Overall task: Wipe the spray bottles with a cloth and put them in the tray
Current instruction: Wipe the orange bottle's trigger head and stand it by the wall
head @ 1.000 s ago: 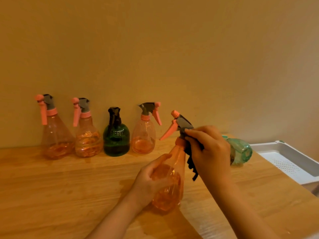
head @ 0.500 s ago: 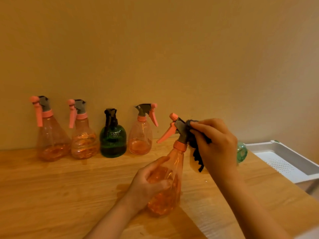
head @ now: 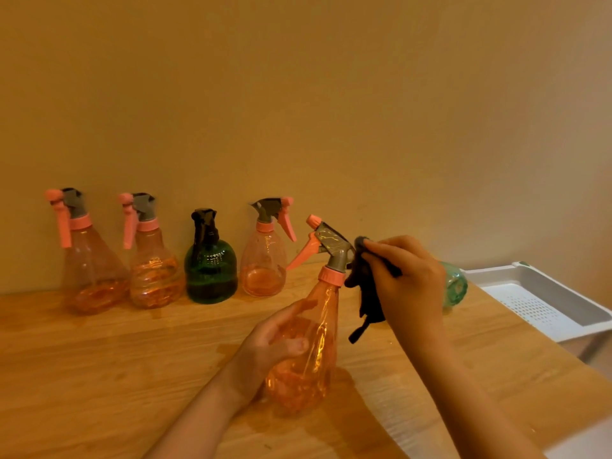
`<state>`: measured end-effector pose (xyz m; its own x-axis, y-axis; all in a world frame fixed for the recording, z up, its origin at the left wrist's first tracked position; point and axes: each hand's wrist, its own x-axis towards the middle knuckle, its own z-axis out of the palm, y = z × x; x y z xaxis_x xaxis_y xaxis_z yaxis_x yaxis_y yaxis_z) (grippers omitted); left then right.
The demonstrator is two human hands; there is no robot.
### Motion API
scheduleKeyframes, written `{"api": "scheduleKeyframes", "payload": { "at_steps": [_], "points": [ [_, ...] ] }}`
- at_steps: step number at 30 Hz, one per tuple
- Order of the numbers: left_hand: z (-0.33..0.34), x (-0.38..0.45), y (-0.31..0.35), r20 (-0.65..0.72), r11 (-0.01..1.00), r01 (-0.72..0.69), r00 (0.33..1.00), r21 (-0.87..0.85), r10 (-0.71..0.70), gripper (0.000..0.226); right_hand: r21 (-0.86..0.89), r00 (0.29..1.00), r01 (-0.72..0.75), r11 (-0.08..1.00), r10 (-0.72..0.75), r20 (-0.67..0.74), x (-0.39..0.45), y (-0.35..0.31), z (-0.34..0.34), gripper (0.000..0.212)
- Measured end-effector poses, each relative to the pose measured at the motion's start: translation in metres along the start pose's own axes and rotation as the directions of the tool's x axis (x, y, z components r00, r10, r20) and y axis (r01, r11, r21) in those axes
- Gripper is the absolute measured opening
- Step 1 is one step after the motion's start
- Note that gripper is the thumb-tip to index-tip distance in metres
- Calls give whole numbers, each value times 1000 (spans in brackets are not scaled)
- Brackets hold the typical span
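An orange spray bottle (head: 313, 342) with a grey head and pink trigger stands tilted on the wooden table. My left hand (head: 275, 346) grips its body from the left. My right hand (head: 407, 279) pinches a dark cloth (head: 367, 293) against the back of the grey spray head, and the cloth's tail hangs down beside the neck. A white tray (head: 543, 293) with a perforated floor sits at the table's right end. A green bottle (head: 457, 286) is mostly hidden behind my right hand.
Along the wall stand three orange spray bottles (head: 94, 256) (head: 152, 256) (head: 268, 250) and a dark green one (head: 210, 260). The wooden table (head: 99, 376) stretches to the left and front. Its right edge drops off beside the tray.
My right hand slid the cloth from the top of the spray head back to its rear. The bottle has tipped more upright and its grey head now shows.
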<state>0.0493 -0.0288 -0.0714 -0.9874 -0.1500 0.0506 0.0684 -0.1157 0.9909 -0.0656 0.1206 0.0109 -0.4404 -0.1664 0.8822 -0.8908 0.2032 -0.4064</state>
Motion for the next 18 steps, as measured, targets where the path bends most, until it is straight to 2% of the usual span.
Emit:
{"api": "scheduleKeyframes", "payload": {
  "at_steps": [2,5,11,12,15,16,18],
  "points": [
    [-3,-1,2,13,1000,-4,1000,10,4,77,127,980,-197,972,196,19,2,-1,-4,28],
    [-8,0,3,10,999,-27,1000,44,27,76,235,944,-323,917,295,149,7,-4,-7,33],
    [-10,-5,13,-70,998,-53,996,18,54,65,302,931,-345,889,284,229,10,-12,-8,29],
    [-6,-6,15,-73,996,-69,995,62,74,64,311,932,-342,887,276,237,10,-14,-8,29],
    [-1,-9,18,-97,945,-53,991,323,88,89,362,927,-345,866,254,276,10,-16,-7,30],
    [-3,-9,17,-118,921,-36,989,388,89,86,380,924,-344,859,239,298,12,-17,-8,31],
    [-9,-8,15,-121,921,-46,987,388,100,77,403,923,-333,853,208,322,17,-21,-12,33]
  ]
}}
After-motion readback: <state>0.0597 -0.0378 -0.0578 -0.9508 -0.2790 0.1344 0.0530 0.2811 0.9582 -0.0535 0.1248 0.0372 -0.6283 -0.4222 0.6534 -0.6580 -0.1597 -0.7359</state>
